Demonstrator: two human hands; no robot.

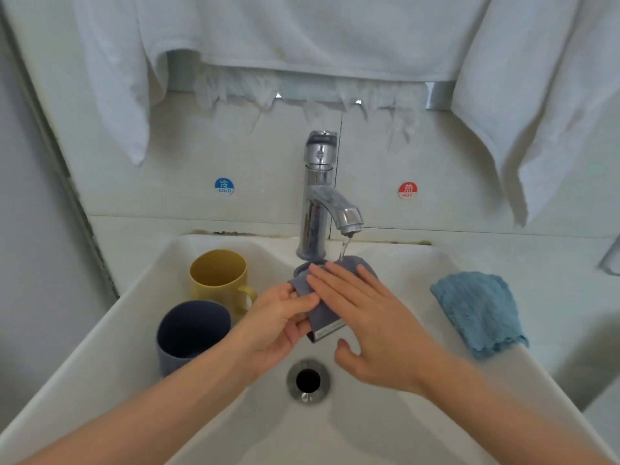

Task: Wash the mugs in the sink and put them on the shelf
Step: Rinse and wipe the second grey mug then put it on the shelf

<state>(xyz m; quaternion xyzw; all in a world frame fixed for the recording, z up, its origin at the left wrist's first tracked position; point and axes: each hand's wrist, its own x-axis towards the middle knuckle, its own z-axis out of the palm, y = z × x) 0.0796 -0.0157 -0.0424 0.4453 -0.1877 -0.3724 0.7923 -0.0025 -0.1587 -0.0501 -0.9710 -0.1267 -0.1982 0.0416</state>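
Note:
My left hand (278, 327) holds a grey-blue mug (323, 318) tilted on its side under the running tap (318, 196), over the middle of the white sink (385, 427). My right hand (369, 327) lies flat across the mug's side with its fingers spread, covering most of it. Water falls onto the mug's far end. A yellow mug (218, 280) stands upright at the sink's back left. In front of it, a dark blue mug (191, 333) stands upright beside my left wrist.
A blue cloth (479, 313) lies on the sink's right rim. The drain (308, 380) is open below my hands. White towels (302, 35) hang over the wall behind the tap, above the cold and hot stickers.

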